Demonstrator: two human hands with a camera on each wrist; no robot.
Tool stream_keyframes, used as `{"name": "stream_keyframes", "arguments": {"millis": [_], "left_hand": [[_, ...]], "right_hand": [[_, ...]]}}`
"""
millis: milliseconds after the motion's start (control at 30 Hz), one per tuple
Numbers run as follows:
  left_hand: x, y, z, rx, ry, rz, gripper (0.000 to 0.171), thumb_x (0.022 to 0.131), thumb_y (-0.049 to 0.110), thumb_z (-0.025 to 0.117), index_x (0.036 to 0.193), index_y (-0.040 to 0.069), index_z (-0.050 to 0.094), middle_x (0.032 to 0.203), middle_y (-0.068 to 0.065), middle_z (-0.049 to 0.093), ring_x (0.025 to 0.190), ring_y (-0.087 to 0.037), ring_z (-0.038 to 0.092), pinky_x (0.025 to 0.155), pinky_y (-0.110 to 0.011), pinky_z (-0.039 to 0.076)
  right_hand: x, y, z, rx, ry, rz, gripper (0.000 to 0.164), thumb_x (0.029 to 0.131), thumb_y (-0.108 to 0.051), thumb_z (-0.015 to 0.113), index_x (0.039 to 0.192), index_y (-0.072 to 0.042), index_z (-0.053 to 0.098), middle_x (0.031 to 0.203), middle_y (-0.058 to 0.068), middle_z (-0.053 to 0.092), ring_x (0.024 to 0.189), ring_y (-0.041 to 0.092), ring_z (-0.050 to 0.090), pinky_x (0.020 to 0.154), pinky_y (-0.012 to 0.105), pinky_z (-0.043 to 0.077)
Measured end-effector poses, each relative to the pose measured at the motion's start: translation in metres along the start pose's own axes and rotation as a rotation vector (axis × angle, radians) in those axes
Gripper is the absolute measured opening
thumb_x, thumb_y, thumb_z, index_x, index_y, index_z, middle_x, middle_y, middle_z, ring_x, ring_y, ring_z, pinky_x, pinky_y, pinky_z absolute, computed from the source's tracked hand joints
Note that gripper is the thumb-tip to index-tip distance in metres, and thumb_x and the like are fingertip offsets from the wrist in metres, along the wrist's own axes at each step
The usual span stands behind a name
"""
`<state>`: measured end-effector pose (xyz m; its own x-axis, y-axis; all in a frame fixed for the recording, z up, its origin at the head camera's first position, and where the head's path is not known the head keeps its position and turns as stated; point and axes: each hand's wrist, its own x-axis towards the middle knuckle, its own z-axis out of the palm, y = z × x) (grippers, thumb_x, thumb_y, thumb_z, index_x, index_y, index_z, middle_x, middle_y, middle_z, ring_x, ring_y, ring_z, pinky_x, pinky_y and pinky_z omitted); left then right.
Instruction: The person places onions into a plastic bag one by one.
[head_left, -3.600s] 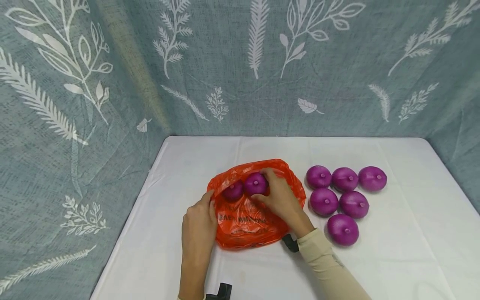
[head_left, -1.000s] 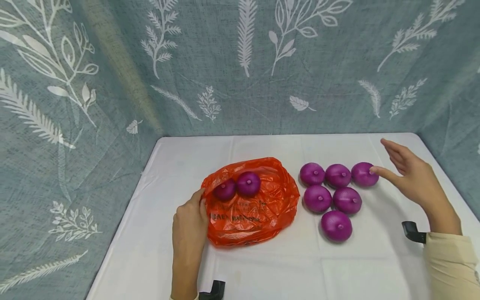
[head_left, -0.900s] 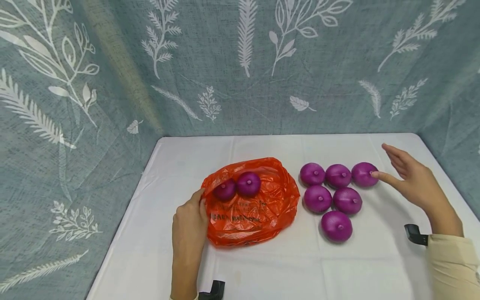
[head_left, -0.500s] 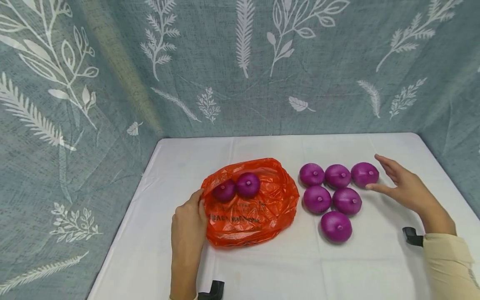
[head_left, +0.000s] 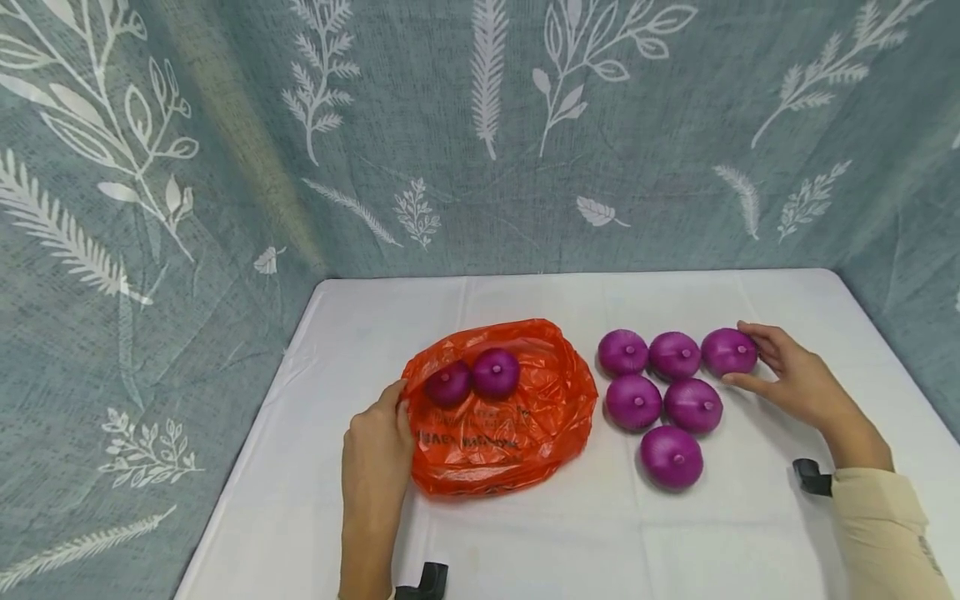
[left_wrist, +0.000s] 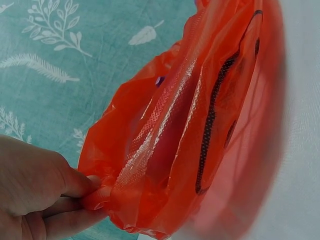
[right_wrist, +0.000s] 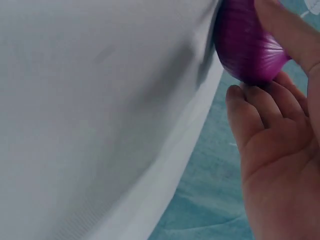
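The right hand (head_left: 806, 387) is not clenched: its thumb and fingers are spread about the rightmost onion (head_left: 730, 352), index finger at the far side, thumb at the near side. Whether both bear on the skin cannot be confirmed. This onion sits toward the table's (head_left: 525, 542) far right corner, at the end of the far row. The left hand (head_left: 375, 454) pinches the rim of the red bag (head_left: 540, 437) on the side facing the table's left edge.

The step in hand is judged to be picking up this onion for bagging. Close thumb and fingers on opposite flanks, below the widest part, with light, even pressure; the smooth skin may slip. Lift straight up before moving sideways: the middle far-row onion (head_left: 674, 356) is touching or nearly so, and could roll. Pass above the other onions, and lower into the bag beside the inner onion (head_left: 496, 372) and the rim-side onion (head_left: 447, 383). Hold the rim upright during placement so that the thin film does not fold inward.

Outside the bag, the left far-row onion (head_left: 622, 352), the left middle-row onion (head_left: 633, 402), the right middle-row onion (head_left: 693, 406) and the nearest onion (head_left: 671, 458) also await handling.
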<state>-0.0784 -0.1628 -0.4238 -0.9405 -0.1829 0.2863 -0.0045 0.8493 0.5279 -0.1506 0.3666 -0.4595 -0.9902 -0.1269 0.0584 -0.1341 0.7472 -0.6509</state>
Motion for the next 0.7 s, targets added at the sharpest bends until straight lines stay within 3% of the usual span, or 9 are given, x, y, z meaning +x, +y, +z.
{"name": "stream_keyframes", "arguments": {"millis": [67,100,167,267,367,467,500,600,700], "left_hand": [[0.000,-0.001,0.000,-0.002,-0.003,0.000,0.033,0.103,0.003,0.065,0.136,-0.003,0.068,0.124,-0.027,0.073,0.107,-0.047,0.074,0.090,-0.057,0.060],[0.000,-0.001,0.001,-0.003,-0.004,0.000,0.033,0.103,0.003,0.065,0.136,-0.003,0.068,0.124,-0.027,0.073,0.107,-0.047,0.074,0.091,-0.057,0.060],[-0.001,-0.001,0.001,-0.002,-0.005,-0.001,0.033,0.103,0.003,0.064,0.136,-0.003,0.068,0.124,-0.027,0.073,0.108,-0.047,0.073,0.091,-0.057,0.060],[-0.001,-0.002,0.002,-0.003,-0.002,-0.001,0.033,0.103,0.002,0.064,0.135,-0.004,0.068,0.124,-0.027,0.073,0.107,-0.047,0.074,0.091,-0.057,0.060],[-0.001,-0.002,0.002,-0.008,0.000,0.001,0.034,0.103,0.002,0.064,0.136,-0.003,0.068,0.124,-0.027,0.073,0.107,-0.047,0.074,0.091,-0.057,0.060],[-0.001,-0.002,0.002,-0.009,-0.001,0.003,0.033,0.103,0.002,0.064,0.136,-0.003,0.068,0.124,-0.026,0.073,0.107,-0.047,0.074,0.091,-0.057,0.061],[-0.001,-0.002,0.002,-0.009,-0.003,0.002,0.034,0.103,0.002,0.064,0.136,-0.003,0.068,0.124,-0.026,0.073,0.107,-0.047,0.074,0.091,-0.057,0.061],[-0.002,-0.003,0.003,-0.007,-0.003,0.003,0.033,0.103,0.002,0.064,0.135,-0.003,0.068,0.124,-0.026,0.073,0.106,-0.046,0.074,0.090,-0.057,0.061],[-0.002,-0.003,0.003,-0.007,0.000,0.007,0.033,0.103,0.002,0.065,0.135,-0.003,0.068,0.122,-0.026,0.073,0.105,-0.046,0.074,0.089,-0.057,0.061]], "right_hand": [[0.001,0.001,0.001,-0.001,0.013,0.012,0.085,0.089,-0.031,0.088,0.153,0.003,0.041,0.153,0.035,0.049,0.137,0.059,0.049,0.097,-0.003,0.035],[0.001,0.001,0.001,-0.005,0.015,0.025,0.085,0.090,-0.033,0.087,0.152,0.003,0.042,0.150,0.035,0.050,0.136,0.059,0.050,0.092,-0.007,0.032],[0.001,0.001,0.001,-0.008,0.015,0.049,0.085,0.090,-0.037,0.087,0.151,0.004,0.043,0.148,0.036,0.052,0.135,0.058,0.051,0.093,-0.003,0.037],[0.001,0.000,0.001,-0.014,0.020,0.066,0.087,0.090,-0.039,0.086,0.151,0.005,0.043,0.148,0.037,0.052,0.135,0.058,0.051,0.100,0.011,0.046],[0.002,0.000,0.002,-0.026,0.038,0.069,0.087,0.090,-0.038,0.087,0.151,0.007,0.043,0.148,0.039,0.051,0.135,0.059,0.051,0.104,0.023,0.048],[0.002,-0.001,0.003,-0.040,0.060,0.060,0.088,0.089,-0.035,0.088,0.152,0.008,0.043,0.148,0.040,0.050,0.133,0.060,0.052,0.106,0.043,0.048],[0.002,-0.001,0.003,-0.045,0.070,0.057,0.088,0.089,-0.034,0.088,0.152,0.007,0.044,0.148,0.040,0.050,0.133,0.060,0.052,0.106,0.043,0.049],[0.000,-0.004,0.003,-0.040,0.109,0.055,0.088,0.089,-0.033,0.089,0.154,0.006,0.045,0.149,0.038,0.051,0.132,0.059,0.053,0.105,0.025,0.050],[0.000,-0.009,0.001,0.001,0.153,0.057,0.087,0.089,-0.032,0.089,0.155,0.005,0.046,0.151,0.036,0.051,0.133,0.057,0.053,0.093,-0.002,0.040]]}}
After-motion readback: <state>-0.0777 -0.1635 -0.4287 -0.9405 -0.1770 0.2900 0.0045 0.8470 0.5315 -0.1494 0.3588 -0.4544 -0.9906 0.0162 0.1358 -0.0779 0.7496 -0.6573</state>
